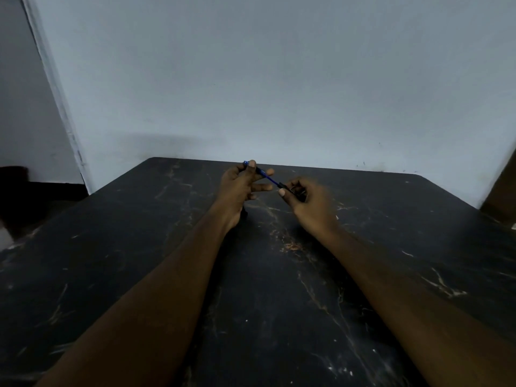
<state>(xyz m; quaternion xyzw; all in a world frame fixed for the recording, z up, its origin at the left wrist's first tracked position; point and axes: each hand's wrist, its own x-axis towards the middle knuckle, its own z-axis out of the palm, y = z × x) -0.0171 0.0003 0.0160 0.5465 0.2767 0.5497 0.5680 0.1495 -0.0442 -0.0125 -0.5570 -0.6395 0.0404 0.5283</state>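
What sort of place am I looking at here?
Likely a plain indoor room: a scuffed dark table stands before a bare pale wall, and over it the left hand and right hand hold a thin blue rod.

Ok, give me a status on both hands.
Left hand pinches blue pen. Right hand grips its dark end. Over black table, nothing in the way.

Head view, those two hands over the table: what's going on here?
A person holds what looks like a thin blue pen above a dark marbled table. The left hand pinches its far end; the right hand grips a dark piece at its near end. Whether the piece is going on or coming off cannot be told.
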